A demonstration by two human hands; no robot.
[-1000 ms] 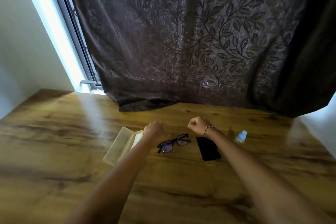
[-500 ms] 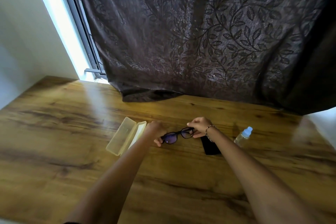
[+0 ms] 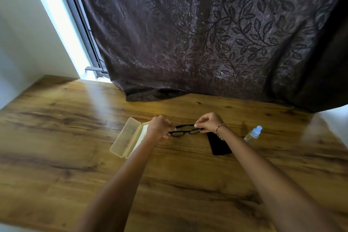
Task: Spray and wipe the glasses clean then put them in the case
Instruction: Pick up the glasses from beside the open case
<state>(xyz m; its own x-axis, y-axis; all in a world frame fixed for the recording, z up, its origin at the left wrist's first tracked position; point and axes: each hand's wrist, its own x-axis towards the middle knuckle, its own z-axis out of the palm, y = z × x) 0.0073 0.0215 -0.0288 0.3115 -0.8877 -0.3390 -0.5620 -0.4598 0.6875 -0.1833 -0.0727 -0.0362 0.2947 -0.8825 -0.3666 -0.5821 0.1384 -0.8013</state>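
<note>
Both hands pinch the black glasses (image 3: 185, 131) by the frame ends, left hand (image 3: 159, 127) and right hand (image 3: 209, 122), held above the table (image 3: 75, 156). Open case (image 3: 125, 137) left of left fingers; black cloth (image 3: 219, 144) under right wrist, spray bottle (image 3: 253, 133) beyond.

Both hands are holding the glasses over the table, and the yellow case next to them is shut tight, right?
Not quite. In the head view the left hand and right hand do hold the glasses over the table, but the yellow case beside them lies open, not shut.
</note>
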